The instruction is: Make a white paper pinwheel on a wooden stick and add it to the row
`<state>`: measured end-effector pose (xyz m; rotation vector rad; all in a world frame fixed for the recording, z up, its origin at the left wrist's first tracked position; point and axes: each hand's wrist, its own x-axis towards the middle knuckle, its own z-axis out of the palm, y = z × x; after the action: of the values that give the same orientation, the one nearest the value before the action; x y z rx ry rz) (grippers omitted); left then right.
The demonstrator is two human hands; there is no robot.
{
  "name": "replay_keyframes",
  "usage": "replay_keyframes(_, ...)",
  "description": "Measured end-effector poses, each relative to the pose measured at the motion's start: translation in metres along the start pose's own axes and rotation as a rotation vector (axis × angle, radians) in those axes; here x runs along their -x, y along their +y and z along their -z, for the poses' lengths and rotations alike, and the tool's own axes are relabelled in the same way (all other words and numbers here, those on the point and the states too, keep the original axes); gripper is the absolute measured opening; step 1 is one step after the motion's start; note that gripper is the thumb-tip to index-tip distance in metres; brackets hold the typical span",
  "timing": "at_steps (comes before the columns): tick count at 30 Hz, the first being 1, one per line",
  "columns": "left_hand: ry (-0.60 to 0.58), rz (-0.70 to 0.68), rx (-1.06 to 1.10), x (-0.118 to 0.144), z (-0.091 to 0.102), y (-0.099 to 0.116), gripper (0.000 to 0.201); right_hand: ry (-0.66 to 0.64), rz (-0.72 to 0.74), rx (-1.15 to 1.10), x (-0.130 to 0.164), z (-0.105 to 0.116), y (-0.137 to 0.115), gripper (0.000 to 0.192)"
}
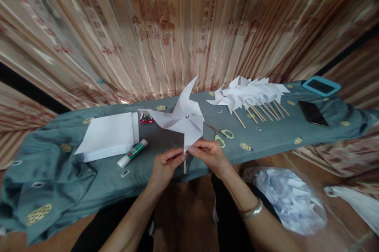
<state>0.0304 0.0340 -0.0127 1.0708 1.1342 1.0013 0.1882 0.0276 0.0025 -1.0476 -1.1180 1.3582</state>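
Note:
A white paper pinwheel (184,119) with a metal pin at its centre stands upright between my hands, above the front of the cloth-covered table. My left hand (168,164) pinches its wooden stick below the blades. My right hand (209,155) has thumb and fingertips closed at the tip of the lowest blade, beside the stick. Just beyond my right hand lie scissors (226,133) with pale green handles. Behind the left blade sits a small red box of pins (146,118). To the left are a glue stick (132,153) and a stack of white paper (108,133).
Several finished pinwheels (251,94) lie overlapping at the back right, sticks toward me. Farther right are a dark phone (313,113) and a blue-framed device (321,85). A clear bag of paper scraps (290,200) rests on the floor. Curtains (177,27) hang behind the table.

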Motion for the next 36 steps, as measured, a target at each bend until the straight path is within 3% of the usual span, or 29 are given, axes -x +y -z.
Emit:
replay_keyframes(4, 0.011, 0.016, -0.001, 0.000, 0.002, -0.001, 0.022, -0.018, 0.060, 0.137, 0.003, 0.010, -0.006, 0.022)
replay_keyframes(9, -0.016, 0.070, 0.013, 0.003, 0.004, 0.004, 0.024, 0.364, 0.089, 0.130, -0.004, 0.037, -0.009, 0.024)
replay_keyframes(12, -0.059, 0.102, 0.007, 0.006, 0.004, 0.007, 0.025, 0.466, 0.139, 0.073, -0.015, 0.047, -0.007, 0.030)
replay_keyframes(18, -0.135, 0.130, 0.002, 0.011, 0.003, 0.008, 0.025, 0.389, 0.127, -0.069, -0.028, 0.047, -0.002, 0.035)
replay_keyframes(23, -0.116, 0.126, 0.017, 0.010, 0.006, 0.008, 0.025, 0.370, 0.070, -0.111, -0.024, 0.044, -0.004, 0.025)
replay_keyframes(36, -0.060, 0.078, -0.019, 0.008, 0.009, 0.011, 0.025, 0.319, -0.009, -0.057, -0.014, 0.039, -0.006, 0.024)
